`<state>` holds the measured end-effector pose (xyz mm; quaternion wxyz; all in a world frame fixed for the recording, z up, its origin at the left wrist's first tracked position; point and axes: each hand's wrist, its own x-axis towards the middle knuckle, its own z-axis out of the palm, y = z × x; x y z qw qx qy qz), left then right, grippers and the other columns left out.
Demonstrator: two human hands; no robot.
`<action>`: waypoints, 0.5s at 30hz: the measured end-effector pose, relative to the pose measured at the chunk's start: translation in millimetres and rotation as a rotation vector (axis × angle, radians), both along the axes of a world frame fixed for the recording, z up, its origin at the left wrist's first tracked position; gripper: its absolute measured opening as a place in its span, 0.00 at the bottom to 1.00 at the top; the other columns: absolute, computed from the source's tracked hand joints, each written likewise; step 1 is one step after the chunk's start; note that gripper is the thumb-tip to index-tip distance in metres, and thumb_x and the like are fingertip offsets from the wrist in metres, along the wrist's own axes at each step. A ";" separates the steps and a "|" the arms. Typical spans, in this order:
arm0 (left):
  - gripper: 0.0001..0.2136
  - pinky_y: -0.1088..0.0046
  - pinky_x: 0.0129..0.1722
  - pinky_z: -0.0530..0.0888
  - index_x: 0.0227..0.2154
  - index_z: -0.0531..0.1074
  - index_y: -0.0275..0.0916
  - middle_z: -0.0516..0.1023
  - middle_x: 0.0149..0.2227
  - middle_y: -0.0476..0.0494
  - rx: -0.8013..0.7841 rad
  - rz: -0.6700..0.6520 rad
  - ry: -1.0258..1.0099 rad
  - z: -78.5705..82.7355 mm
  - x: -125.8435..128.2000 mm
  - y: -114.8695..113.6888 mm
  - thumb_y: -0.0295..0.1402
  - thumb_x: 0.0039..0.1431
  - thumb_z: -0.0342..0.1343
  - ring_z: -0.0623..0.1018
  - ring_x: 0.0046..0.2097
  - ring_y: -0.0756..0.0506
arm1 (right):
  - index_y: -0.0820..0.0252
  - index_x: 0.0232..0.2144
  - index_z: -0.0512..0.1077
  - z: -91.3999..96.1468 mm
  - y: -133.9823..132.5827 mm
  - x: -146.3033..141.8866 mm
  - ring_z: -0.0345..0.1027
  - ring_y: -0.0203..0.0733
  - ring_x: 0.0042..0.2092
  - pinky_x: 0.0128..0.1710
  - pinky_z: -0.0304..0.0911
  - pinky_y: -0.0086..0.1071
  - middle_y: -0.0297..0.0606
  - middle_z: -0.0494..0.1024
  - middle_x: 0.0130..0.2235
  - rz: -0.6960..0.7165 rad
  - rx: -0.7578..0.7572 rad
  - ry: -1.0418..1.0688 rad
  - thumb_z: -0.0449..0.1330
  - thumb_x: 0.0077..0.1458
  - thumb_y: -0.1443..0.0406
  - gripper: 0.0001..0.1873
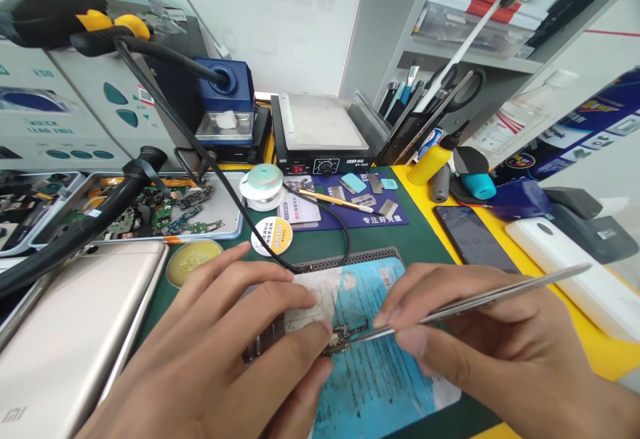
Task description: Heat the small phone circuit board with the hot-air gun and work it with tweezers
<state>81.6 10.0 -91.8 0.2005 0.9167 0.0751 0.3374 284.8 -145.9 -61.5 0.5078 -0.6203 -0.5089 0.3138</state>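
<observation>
Near the middle of the head view, a small phone circuit board [342, 338] rests over a worn blue and white card [375, 386]. My left hand [250, 352] pinches its left end between thumb and fingers, which hide part of it. A pair of metal tweezers [480, 294] is gripped by my right hand [465, 332], pen-like, with the tip touching or just above the board's right side. Under the card's far edge shows a black mesh plate [370, 256], and a thin black cable [346, 239] runs down to it.
Left, a tray [233, 206] holds several circuit boards, near an open tin of yellowish paste [193, 259] and a gold phone [75, 319]. A heating plate [323, 122] stands behind. Right lie a black phone [473, 236] and a white power bank-like block [565, 266]. A black hose [100, 219] crosses the left.
</observation>
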 end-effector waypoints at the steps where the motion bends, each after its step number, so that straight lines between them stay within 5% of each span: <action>1: 0.08 0.67 0.62 0.65 0.41 0.78 0.51 0.80 0.43 0.57 -0.009 0.000 0.001 -0.2 -0.1 -0.1 0.29 0.64 0.59 0.75 0.51 0.51 | 0.49 0.39 0.82 0.1 -0.3 0.1 0.76 0.39 0.34 0.27 0.69 0.27 0.37 0.84 0.36 0.003 0.002 -0.001 0.68 0.59 0.72 0.11; 9: 0.09 0.66 0.62 0.65 0.42 0.78 0.52 0.80 0.44 0.57 0.005 -0.001 0.007 0.6 0.8 1.2 0.29 0.64 0.60 0.76 0.52 0.50 | 0.47 0.41 0.82 1.0 -0.9 -0.5 0.79 0.41 0.39 0.35 0.74 0.30 0.35 0.85 0.37 0.013 0.014 -0.016 0.68 0.60 0.71 0.12; 15: 0.08 0.68 0.61 0.66 0.41 0.78 0.51 0.80 0.44 0.57 0.010 0.002 0.002 0.5 2.7 0.9 0.29 0.65 0.60 0.76 0.52 0.50 | 0.48 0.39 0.82 -0.8 -0.2 0.1 0.80 0.44 0.39 0.31 0.72 0.31 0.37 0.84 0.36 0.012 0.012 -0.023 0.67 0.61 0.70 0.09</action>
